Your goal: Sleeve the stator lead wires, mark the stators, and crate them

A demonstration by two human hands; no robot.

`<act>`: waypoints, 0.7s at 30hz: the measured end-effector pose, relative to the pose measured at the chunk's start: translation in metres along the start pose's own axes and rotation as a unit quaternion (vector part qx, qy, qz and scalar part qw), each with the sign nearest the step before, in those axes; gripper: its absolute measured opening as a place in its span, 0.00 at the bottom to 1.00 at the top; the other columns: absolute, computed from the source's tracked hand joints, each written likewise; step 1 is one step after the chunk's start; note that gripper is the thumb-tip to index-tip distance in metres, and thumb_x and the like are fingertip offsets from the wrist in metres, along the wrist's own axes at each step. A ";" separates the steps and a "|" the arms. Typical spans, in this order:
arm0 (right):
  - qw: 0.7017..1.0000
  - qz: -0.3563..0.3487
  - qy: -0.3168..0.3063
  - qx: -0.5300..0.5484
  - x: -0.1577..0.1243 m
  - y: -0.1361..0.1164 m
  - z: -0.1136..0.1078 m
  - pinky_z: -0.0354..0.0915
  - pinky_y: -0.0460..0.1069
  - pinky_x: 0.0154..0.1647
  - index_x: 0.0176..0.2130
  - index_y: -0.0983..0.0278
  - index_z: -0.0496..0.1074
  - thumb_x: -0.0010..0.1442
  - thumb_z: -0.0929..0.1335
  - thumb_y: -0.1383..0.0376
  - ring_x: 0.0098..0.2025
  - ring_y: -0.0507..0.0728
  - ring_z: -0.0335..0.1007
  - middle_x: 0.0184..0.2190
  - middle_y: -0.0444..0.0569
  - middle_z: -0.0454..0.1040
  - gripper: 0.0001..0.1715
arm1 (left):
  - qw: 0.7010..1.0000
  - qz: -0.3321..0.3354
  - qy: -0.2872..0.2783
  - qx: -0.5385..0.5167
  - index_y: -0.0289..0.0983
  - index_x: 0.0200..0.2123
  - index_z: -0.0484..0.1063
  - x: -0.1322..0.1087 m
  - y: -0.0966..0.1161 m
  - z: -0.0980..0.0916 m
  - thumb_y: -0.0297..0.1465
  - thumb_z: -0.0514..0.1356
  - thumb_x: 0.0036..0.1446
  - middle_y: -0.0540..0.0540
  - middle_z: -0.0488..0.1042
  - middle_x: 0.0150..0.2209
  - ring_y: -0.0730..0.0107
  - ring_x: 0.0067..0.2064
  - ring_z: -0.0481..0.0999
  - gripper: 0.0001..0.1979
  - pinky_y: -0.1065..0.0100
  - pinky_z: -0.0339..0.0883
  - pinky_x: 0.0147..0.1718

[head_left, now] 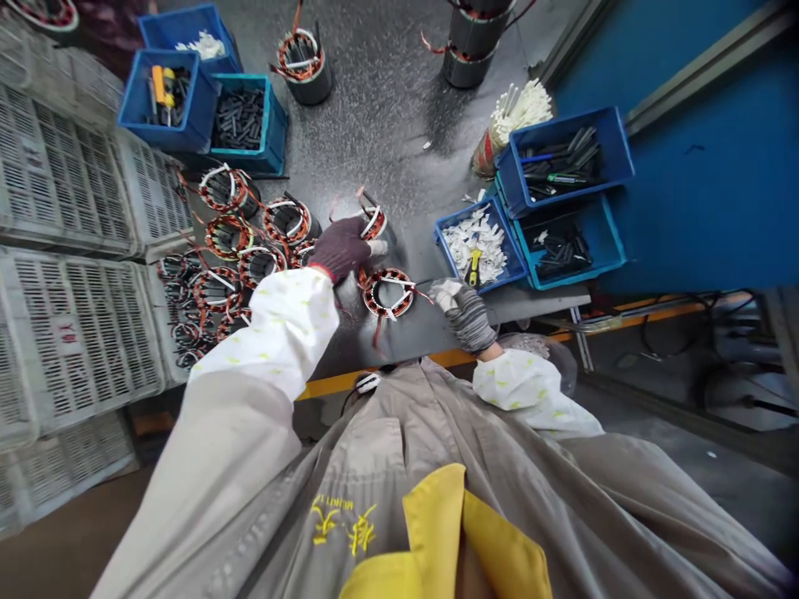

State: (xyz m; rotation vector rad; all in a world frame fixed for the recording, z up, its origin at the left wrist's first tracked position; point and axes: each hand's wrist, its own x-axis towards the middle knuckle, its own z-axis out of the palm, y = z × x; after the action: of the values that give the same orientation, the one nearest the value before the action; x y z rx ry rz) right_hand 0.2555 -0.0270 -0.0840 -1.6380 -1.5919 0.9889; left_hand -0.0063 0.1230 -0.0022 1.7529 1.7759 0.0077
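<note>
My left hand, in a dark maroon glove with pale fingertips, is closed against the side of a wound motor stator. The glove hides part of that stator. Just in front stands another stator, with orange-red windings, white ties and loose red lead wires. To its right is my right hand, in a grey striped glove, its fingers pressed together. A thin red lead reaches towards these fingers; whether they pinch it is unclear. Beside this hand, a yellow-and-black tool lies in a blue bin of white pieces.
Several stators crowd the left, beside stacked white crates. Blue bins of tools and black pieces stand at the back left. More bins and a bundle of white sticks are on the right. Further stators stand behind.
</note>
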 end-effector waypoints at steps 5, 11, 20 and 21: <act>0.980 -0.089 -0.135 -0.119 0.005 -0.015 0.008 0.73 0.68 0.73 0.54 0.61 0.87 0.76 0.66 0.57 0.63 0.69 0.81 0.56 0.60 0.86 0.23 | 0.980 0.000 0.013 0.200 0.33 0.71 0.72 -0.005 0.001 0.029 0.36 0.62 0.74 0.27 0.78 0.66 0.39 0.71 0.72 0.27 0.38 0.52 0.74; 0.941 -0.122 -0.234 -0.213 0.017 -0.023 0.015 0.67 0.67 0.77 0.66 0.66 0.81 0.76 0.64 0.64 0.69 0.70 0.75 0.68 0.63 0.79 0.28 | 0.971 0.144 -0.030 0.190 0.47 0.70 0.75 -0.119 -0.005 0.084 0.38 0.60 0.75 0.36 0.80 0.65 0.40 0.66 0.74 0.23 0.40 0.64 0.63; 0.891 -0.125 -0.309 -0.308 0.024 -0.043 0.053 0.59 0.77 0.74 0.59 0.61 0.85 0.73 0.72 0.55 0.70 0.78 0.69 0.66 0.63 0.80 0.22 | 0.928 -0.129 0.116 -0.330 0.39 0.47 0.81 -0.091 -0.040 0.104 0.45 0.63 0.71 0.46 0.84 0.38 0.60 0.41 0.82 0.16 0.61 0.76 0.45; 0.906 -0.115 -0.291 -0.285 0.023 -0.039 0.058 0.59 0.78 0.73 0.54 0.62 0.86 0.73 0.72 0.55 0.68 0.78 0.70 0.61 0.64 0.83 0.18 | 0.929 -0.139 0.124 -0.319 0.39 0.47 0.81 -0.089 -0.042 0.103 0.43 0.65 0.70 0.47 0.85 0.39 0.60 0.42 0.82 0.14 0.61 0.76 0.47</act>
State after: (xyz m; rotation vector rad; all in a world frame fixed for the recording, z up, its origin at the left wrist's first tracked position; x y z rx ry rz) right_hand 0.1851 -0.0051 -0.0818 -1.5180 -2.6129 0.9957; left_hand -0.0074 -0.0050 -0.0642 1.0602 1.8970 0.6413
